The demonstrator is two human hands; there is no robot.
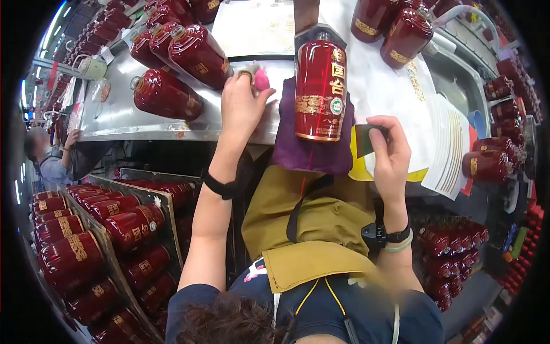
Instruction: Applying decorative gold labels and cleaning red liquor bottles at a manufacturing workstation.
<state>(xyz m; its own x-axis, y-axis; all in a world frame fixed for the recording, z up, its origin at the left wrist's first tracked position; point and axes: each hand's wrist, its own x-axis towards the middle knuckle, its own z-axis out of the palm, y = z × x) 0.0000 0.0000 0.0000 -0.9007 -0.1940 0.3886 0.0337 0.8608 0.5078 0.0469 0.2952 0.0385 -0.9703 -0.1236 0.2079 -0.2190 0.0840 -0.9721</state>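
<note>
A dark red glass bottle (321,86) with gold decoration lies on a purple cloth (286,146) in front of me, its neck pointing away. To its left, my left hand (240,106) is closed at the fingertips around a small pink soft-looking piece (262,79), with something greyish beside it; its kind is unclear. Right of the bottle's base, my right hand (391,152) pinches a flat dark green pad (364,141) between thumb and fingers. Neither hand touches the bottle. Yellow sheet material (359,166) shows beneath the green pad.
More red bottles (200,54) stand on the metal table (114,123) at left, and others (407,37) at far right. Gold-printed sheets (412,80) and layered paper strips (450,149) lie on the right. Bottle-filled crates (126,189) stand below left. Another person (54,155) is at far left.
</note>
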